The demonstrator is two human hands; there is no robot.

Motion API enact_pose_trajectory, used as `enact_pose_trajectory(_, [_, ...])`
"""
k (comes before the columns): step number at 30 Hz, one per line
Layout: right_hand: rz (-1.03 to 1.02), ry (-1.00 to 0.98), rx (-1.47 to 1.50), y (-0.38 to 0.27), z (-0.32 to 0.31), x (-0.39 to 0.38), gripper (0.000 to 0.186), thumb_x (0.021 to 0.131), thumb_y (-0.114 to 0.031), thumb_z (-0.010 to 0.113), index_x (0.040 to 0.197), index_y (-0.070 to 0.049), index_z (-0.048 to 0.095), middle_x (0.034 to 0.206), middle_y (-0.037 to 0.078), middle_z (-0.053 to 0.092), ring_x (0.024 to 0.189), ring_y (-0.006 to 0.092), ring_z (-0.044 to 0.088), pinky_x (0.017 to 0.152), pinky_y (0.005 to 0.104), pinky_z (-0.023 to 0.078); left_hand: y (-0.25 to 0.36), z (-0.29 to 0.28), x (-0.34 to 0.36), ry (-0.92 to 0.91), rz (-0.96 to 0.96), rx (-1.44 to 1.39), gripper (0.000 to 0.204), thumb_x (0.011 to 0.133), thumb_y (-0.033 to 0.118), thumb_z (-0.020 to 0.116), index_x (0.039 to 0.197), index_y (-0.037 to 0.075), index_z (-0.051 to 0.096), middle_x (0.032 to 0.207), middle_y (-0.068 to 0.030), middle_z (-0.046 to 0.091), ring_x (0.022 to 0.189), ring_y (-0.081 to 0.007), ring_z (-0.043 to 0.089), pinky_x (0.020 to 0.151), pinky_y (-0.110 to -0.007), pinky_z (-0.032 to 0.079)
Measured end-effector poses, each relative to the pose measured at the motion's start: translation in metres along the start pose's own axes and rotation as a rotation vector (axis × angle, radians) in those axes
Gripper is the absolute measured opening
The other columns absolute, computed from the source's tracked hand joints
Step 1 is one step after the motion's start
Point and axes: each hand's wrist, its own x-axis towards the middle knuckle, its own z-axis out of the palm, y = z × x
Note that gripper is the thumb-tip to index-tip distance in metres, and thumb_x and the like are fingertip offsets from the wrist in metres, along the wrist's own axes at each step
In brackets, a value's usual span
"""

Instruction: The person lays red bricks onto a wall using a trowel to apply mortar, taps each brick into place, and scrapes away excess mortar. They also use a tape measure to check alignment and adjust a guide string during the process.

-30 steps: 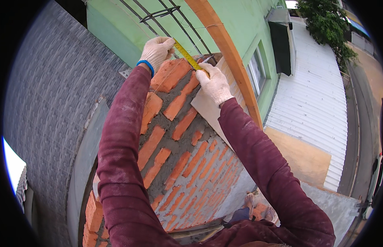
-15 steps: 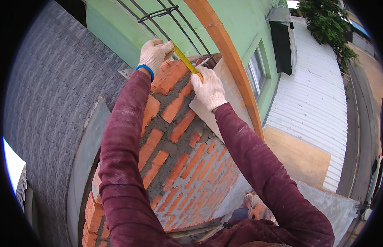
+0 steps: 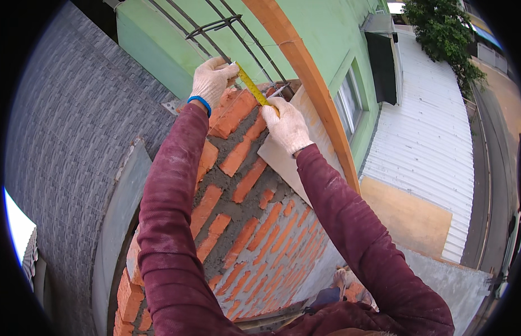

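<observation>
Between my two gloved hands a yellow tape measure [image 3: 251, 84] is stretched out over the top of a brick wall [image 3: 242, 150]. My left hand [image 3: 212, 81], in a pale knit glove with a blue band at the wrist, pinches the blade's far end beside the steel reinforcing bars [image 3: 207, 36]. Closed around the tape's near end is my right hand [image 3: 285, 124], likewise gloved; its fingers hide the case. A wooden board [image 3: 284, 166] stands against the wall's right side, just under my right hand.
A long orange-brown timber [image 3: 314, 73] rises right of my right hand. Behind the bars is a green building wall [image 3: 154, 42]. Grey patterned cladding [image 3: 87, 106] fills the left. White corrugated roofing [image 3: 426, 134] and a plywood sheet [image 3: 406, 215] lie lower right.
The view has shifted slightly. Both hands keep their hold on the tape measure, which stays stretched near the bars.
</observation>
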Motion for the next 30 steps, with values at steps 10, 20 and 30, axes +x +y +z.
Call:
enact_pose_trajectory(10, [0.018, -0.023, -0.045, 0.003, -0.002, 0.001, 0.04, 0.096, -0.036, 0.057, 0.121, -0.007, 0.067, 0.108, 0.025, 0.069, 0.103, 0.0441, 0.066, 0.092, 0.0513, 0.052, -0.006, -0.004, 0.003, -0.047, 0.018, -0.032, 0.045, 0.095, 0.01, 0.074, 0.134, -0.008, 0.06, 0.119, -0.0179, 0.072, 0.101, -0.0211, 0.073, 0.091, -0.031, 0.061])
enact_pose_trajectory(20, [-0.044, 0.098, -0.167, -0.003, 0.006, -0.008, 0.044, 0.095, -0.036, 0.062, 0.128, -0.007, 0.064, 0.117, 0.022, 0.068, 0.11, 0.042, 0.065, 0.094, 0.051, 0.052, -0.003, -0.005, -0.002, -0.034, 0.029, 0.031, 0.043, 0.096, 0.012, 0.072, 0.134, -0.006, 0.061, 0.121, -0.0181, 0.071, 0.105, -0.0216, 0.072, 0.095, -0.032, 0.059])
enact_pose_trajectory(30, [-0.027, 0.068, -0.158, -0.002, 0.003, -0.007, 0.044, 0.096, -0.036, 0.06, 0.13, -0.008, 0.063, 0.115, 0.022, 0.069, 0.108, 0.0411, 0.066, 0.093, 0.0501, 0.053, -0.004, -0.005, 0.0, -0.031, 0.029, 0.02, 0.045, 0.094, 0.011, 0.074, 0.132, -0.009, 0.06, 0.12, -0.0193, 0.072, 0.104, -0.0225, 0.072, 0.095, -0.032, 0.059])
